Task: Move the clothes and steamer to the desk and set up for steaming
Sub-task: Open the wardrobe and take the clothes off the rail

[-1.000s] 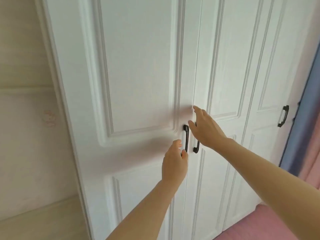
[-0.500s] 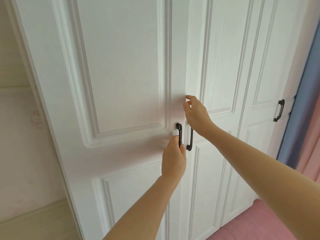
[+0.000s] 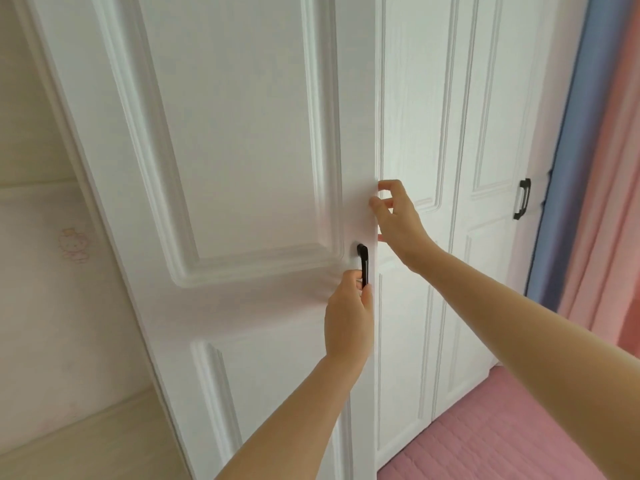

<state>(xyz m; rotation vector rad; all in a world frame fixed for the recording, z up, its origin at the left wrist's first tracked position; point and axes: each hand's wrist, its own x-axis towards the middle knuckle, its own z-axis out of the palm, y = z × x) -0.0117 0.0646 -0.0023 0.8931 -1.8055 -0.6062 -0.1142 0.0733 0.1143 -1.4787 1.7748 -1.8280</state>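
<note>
- at the far left is a pale wall with a small cartoon sticker (image 3: pixel 73 244). the clothes and steamer are not in view, and i judge they sit behind these wardrobe doors.
- the left door (image 3: pixel 242 133) stands a little out from its neighbour, so the step in hand is swinging it open.
- my left hand (image 3: pixel 348 317) has its fingers curled round the lower part of the black handle (image 3: pixel 363 263). i'd pull toward me along the door's arc, not down on the handle.
- my right hand (image 3: pixel 398 220) is at that door's free edge with its fingers loosely bent. i cannot tell whether they hook round the edge or only touch it. i'd guide with it and keep the fingertips out of the gap.
- the right door (image 3: pixel 415 133) looks shut, and its handle is hidden behind the left door's edge.
- the far handle (image 3: pixel 522 199) and the blue curtain (image 3: pixel 568 168) are well apart from both hands.
</note>
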